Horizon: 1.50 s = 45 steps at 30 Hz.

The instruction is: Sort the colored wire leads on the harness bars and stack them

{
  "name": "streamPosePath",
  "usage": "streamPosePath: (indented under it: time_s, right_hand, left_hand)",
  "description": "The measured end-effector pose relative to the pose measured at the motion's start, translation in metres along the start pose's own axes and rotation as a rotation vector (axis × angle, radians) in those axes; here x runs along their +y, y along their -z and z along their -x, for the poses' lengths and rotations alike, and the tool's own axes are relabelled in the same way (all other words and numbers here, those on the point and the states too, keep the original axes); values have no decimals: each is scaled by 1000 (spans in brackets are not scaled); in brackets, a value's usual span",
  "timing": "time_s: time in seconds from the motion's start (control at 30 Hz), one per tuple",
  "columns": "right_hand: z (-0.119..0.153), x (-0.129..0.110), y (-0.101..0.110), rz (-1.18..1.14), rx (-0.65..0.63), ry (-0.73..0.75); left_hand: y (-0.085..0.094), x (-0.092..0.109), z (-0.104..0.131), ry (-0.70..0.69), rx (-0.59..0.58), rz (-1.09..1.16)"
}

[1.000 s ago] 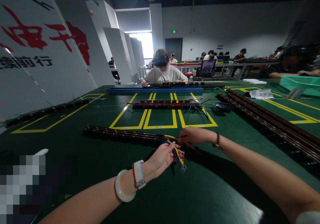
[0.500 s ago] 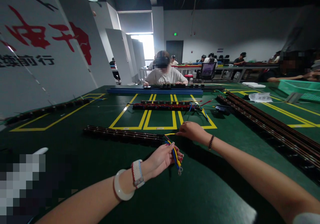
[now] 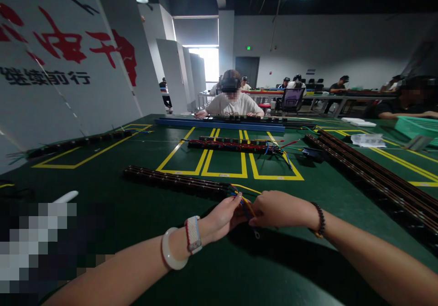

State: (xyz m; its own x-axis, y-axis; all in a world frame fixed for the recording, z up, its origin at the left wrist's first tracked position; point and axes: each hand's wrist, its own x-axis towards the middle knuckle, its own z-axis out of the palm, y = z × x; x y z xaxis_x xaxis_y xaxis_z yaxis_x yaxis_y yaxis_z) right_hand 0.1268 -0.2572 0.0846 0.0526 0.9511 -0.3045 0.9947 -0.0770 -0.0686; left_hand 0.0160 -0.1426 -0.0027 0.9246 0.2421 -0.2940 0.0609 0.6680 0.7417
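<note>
A long black strip [image 3: 178, 180] with metal rails lies slanted on the green table, and coloured wires leave its right end. My left hand [image 3: 224, 217] is closed around a bundle of blue and yellow wires [image 3: 251, 209], thumb on top. One ring terminal [image 3: 257, 235] hangs out below the fingers. My right hand [image 3: 277, 209] is closed beside the bundle, its fingertips against the wires. A separate yellow wire [image 3: 247, 188] arches from the strip into this hand; its end is hidden by the fingers.
Beyond the yellow tape frames' front edge [image 3: 224, 175] lies a wired black strip [image 3: 229, 145]. Long rails [image 3: 369, 183] run along the right, near a green basket [image 3: 415, 126]. Across the table a person [image 3: 231, 103] sits behind a blue channel [image 3: 219, 126]. A white object [image 3: 66, 197] is at left.
My right hand has come down and nearer with the yellow wire, joining the bundle in my left hand. The left hand still grips its wires. The view has shifted slightly left.
</note>
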Motion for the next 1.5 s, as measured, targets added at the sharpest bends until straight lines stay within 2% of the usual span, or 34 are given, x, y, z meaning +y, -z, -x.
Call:
streamPosePath:
  time_s: [0.13, 0.27, 0.37, 0.47, 0.57, 0.7, 0.8, 0.9, 1.03, 1.13, 1.23, 1.3, 1.4, 1.5]
  right_hand:
    - [6, 8, 10, -14, 60, -27]
    - [9, 9, 16, 68, 204, -195]
    - [8, 10, 21, -6, 319, -253]
    - [1, 9, 29, -211, 453, -167]
    - [-17, 7, 37, -375, 550, -8]
    - [-55, -4, 47, -406, 642, 198]
    - [-90, -20, 51, -353, 618, 254]
    - [-121, -41, 48, -201, 532, 238]
    - [-144, -57, 40, -28, 402, 180]
    - [-136, -53, 47, -89, 380, 250]
    - [-108, -38, 63, -337, 389, 345]
    - [-85, -22, 67, -486, 408, 309]
    - [-59, 7, 49, -593, 464, 162]
    - [-46, 37, 7, -583, 493, 19]
  left_hand:
    - [-2, -1, 3, -23, -7, -39]
    - [0, -4, 1, -20, -21, -38]
    - [2, -6, 0, -44, -18, -35]
    - [3, -6, 1, -61, -40, -27]
    - [3, -5, 2, -62, -58, -24]
    - [4, -4, 1, -34, -50, -20]
    - [4, -3, 1, -29, -72, -20]
    - [4, -3, 1, -15, -64, -23]
    - [7, -2, 1, 45, -67, 5]
    - [8, -1, 2, 46, -79, -2]
    - [6, 0, 3, 20, -79, -29]
    - [5, 0, 3, 21, -73, -37]
    - [4, 1, 3, 41, -58, -79]
    - [2, 3, 4, 40, -62, -131]
